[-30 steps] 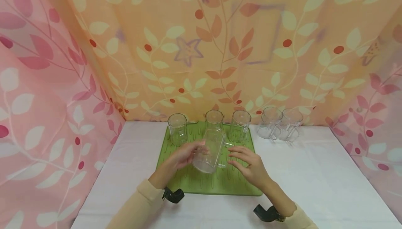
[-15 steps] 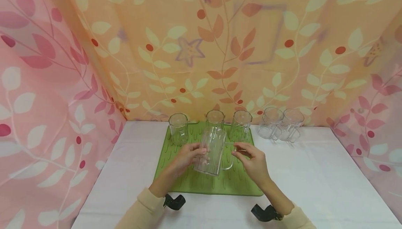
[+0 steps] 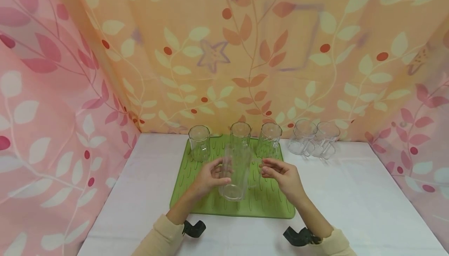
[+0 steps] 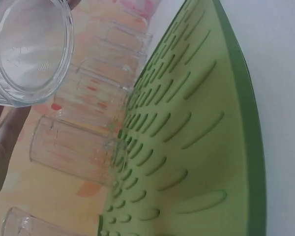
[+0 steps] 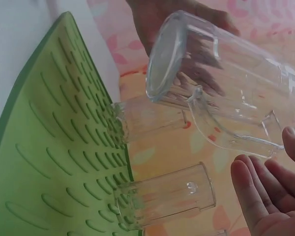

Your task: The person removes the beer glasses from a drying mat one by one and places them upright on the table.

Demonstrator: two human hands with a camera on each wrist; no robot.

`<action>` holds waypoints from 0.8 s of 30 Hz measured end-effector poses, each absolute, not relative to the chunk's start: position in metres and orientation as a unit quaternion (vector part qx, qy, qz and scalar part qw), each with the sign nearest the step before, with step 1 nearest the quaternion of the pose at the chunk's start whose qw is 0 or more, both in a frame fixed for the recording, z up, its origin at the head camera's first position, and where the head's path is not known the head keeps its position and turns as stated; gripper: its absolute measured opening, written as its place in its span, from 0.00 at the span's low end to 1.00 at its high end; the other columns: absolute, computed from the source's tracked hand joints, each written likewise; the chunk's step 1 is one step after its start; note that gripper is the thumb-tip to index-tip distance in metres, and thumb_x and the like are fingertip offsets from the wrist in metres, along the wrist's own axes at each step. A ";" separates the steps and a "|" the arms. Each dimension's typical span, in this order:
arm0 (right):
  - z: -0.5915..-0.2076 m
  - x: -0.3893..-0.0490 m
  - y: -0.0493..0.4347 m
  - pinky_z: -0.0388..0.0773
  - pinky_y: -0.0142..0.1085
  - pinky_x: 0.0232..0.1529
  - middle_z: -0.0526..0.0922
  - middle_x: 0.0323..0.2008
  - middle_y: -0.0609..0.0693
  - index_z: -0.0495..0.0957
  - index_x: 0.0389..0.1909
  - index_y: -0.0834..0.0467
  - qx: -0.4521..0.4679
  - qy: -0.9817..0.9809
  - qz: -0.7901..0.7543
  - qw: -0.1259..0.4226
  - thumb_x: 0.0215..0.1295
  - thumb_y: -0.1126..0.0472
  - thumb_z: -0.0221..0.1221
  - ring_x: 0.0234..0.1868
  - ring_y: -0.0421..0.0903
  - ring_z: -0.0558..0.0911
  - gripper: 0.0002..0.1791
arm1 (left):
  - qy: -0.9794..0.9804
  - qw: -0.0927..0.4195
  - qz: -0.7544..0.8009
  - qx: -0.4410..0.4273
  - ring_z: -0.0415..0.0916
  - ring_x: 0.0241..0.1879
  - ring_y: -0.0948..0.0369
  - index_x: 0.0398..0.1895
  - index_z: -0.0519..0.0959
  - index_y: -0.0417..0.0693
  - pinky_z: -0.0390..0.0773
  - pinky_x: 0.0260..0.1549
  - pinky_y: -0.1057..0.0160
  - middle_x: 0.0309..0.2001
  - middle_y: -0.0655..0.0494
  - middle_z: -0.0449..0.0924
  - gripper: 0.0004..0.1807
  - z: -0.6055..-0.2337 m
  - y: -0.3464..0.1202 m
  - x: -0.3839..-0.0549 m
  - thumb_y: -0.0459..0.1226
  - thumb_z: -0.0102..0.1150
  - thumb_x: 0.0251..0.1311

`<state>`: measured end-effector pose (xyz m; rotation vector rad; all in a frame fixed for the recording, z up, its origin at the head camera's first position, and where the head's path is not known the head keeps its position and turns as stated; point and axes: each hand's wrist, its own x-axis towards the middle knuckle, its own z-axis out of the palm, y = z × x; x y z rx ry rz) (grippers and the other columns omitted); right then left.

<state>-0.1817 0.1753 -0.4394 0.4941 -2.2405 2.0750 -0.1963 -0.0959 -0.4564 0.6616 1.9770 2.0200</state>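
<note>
My left hand grips a clear glass mug by its side, thumb in front and fingers around the back. The mug is held above the green drying mat, its round base tipped toward me; the left wrist view shows that base up close. On the mug's right side is its handle. My right hand is beside this handle, thumb and fingertips right at its outer edge, with the fingers fairly straight in the right wrist view.
Along the mat's back edge stand three more glass mugs: left, middle and right. Two others, a nearer-in mug and an outer mug, stand close together on the white table. A patterned curtain hangs behind.
The mug has swung more upright, its base facing me more, and its handle shows less in the head view. The left thumb has shifted lower on the glass. The right fingers first closed in on the handle, then loosened.
</note>
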 end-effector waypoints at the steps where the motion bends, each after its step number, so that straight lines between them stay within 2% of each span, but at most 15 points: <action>1: -0.439 -0.182 0.176 0.86 0.33 0.39 0.88 0.42 0.48 0.74 0.53 0.78 0.166 -0.720 0.673 0.020 0.67 0.68 0.58 0.38 0.38 0.87 0.19 | 0.680 0.113 0.687 0.231 0.74 0.59 0.39 0.69 0.62 0.34 0.82 0.51 0.65 0.64 0.29 0.68 0.40 -0.457 -0.096 -0.196 0.33 0.69 0.54; 4: -0.439 -0.182 0.178 0.86 0.31 0.40 0.88 0.41 0.41 0.73 0.53 0.79 0.183 -0.715 0.675 0.009 0.67 0.69 0.57 0.40 0.37 0.87 0.19 | 0.686 0.095 0.677 0.250 0.71 0.62 0.37 0.70 0.61 0.35 0.79 0.56 0.62 0.66 0.31 0.66 0.43 -0.458 -0.098 -0.192 0.32 0.70 0.51; 10: -0.438 -0.184 0.181 0.84 0.29 0.42 0.87 0.42 0.38 0.72 0.52 0.81 0.204 -0.711 0.673 -0.011 0.65 0.70 0.59 0.43 0.37 0.86 0.20 | 0.677 0.067 0.679 0.275 0.68 0.65 0.38 0.70 0.61 0.36 0.74 0.61 0.66 0.67 0.33 0.66 0.44 -0.462 -0.098 -0.186 0.29 0.71 0.49; 19: -0.442 -0.189 0.185 0.84 0.29 0.43 0.87 0.43 0.39 0.73 0.50 0.79 0.264 -0.671 0.693 -0.021 0.64 0.73 0.58 0.44 0.36 0.86 0.16 | 0.671 0.059 0.678 0.294 0.68 0.67 0.59 0.71 0.62 0.43 0.66 0.67 0.71 0.67 0.33 0.65 0.45 -0.468 -0.096 -0.181 0.28 0.71 0.47; 24: -0.444 -0.191 0.188 0.84 0.30 0.44 0.87 0.44 0.41 0.76 0.50 0.76 0.300 -0.650 0.698 -0.023 0.64 0.76 0.56 0.45 0.37 0.86 0.14 | 0.664 0.060 0.682 0.300 0.67 0.68 0.55 0.70 0.62 0.42 0.65 0.67 0.70 0.67 0.32 0.64 0.45 -0.470 -0.094 -0.180 0.27 0.71 0.46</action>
